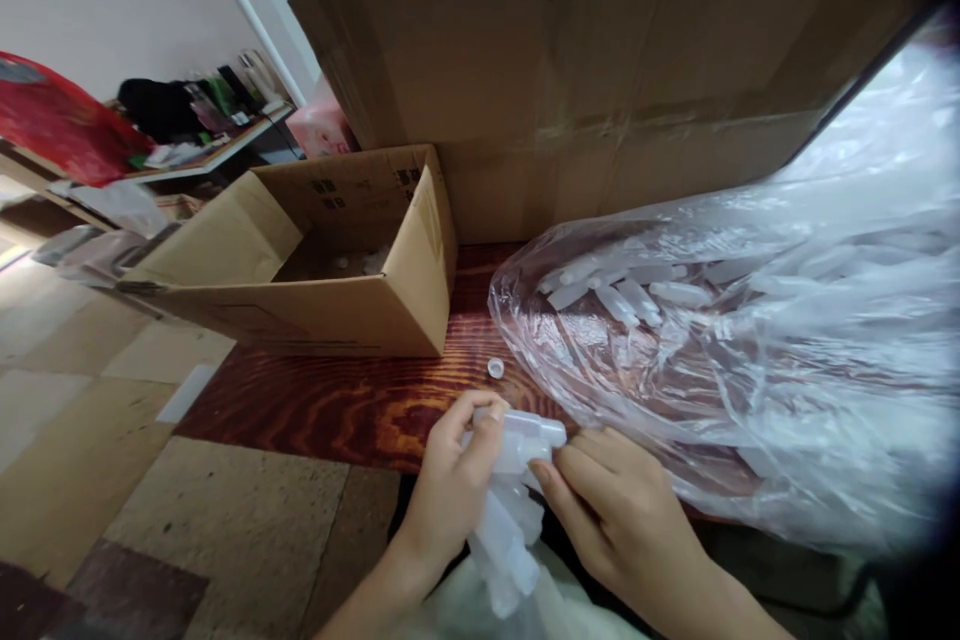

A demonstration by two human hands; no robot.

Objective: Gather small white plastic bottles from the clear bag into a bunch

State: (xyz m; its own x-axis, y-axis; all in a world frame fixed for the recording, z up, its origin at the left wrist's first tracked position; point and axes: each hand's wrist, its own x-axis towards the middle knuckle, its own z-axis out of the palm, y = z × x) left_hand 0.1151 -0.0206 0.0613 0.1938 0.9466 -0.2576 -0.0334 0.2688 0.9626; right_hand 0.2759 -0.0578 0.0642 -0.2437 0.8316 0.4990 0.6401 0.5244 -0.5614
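Note:
My left hand [457, 460] is closed around several small translucent plastic bottles [506, 535], bunched above my lap at the table's front edge. Their narrower ends point right, toward my right hand [622, 500]. That hand has its fingers curled and its thumb pressed in beside the bottle ends; whatever it pinches is hidden. A small white ring-shaped cap [496, 368] lies on the wooden table [337, 400] just beyond my left hand. To the right, a clear plastic bag [600, 360] spreads over the table, with more such bottles [630, 298] in its mouth.
An open cardboard box [300, 315] stands at the left of the table with a few pale pieces inside. Behind rises a large cardboard box [585, 70]. A cluttered shelf [217, 155] and a red bag [60, 120] are further left, above a tiled floor [247, 510].

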